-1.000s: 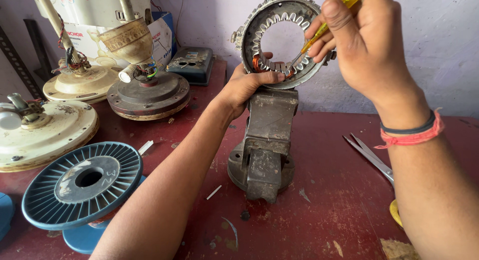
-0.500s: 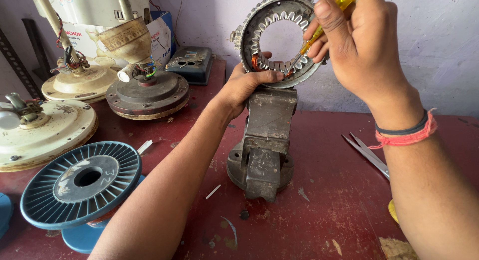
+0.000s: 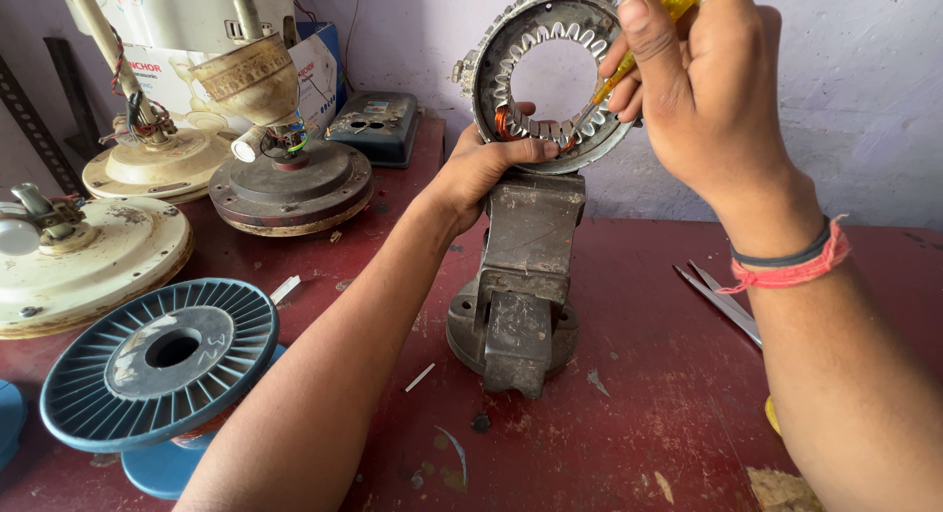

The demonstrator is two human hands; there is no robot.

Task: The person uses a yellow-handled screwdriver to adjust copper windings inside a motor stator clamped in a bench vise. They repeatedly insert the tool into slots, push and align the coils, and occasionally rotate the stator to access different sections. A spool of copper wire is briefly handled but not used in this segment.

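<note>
The toothed stator ring [image 3: 553,75] stands upright in the grey bench vise [image 3: 521,276] on the red table [image 3: 648,375], its bore facing the worker so both hands can reach the slots. The left hand [image 3: 486,168] clasps the ring's lower rim, thumb pressed over it, apparently to steady it, while the right hand [image 3: 702,90] pinches a yellow-handled screwdriver [image 3: 629,65], tip set at the inner teeth. Counted: one vise, one ring, one blue spool [image 3: 162,360], three fan motor housings [image 3: 290,183] at left, one pair of scissors [image 3: 722,301].

Both arms are bare, with no sleeves showing. The right hand [image 3: 712,100] has a dark band and a red thread [image 3: 791,267] tied at its wrist.
</note>
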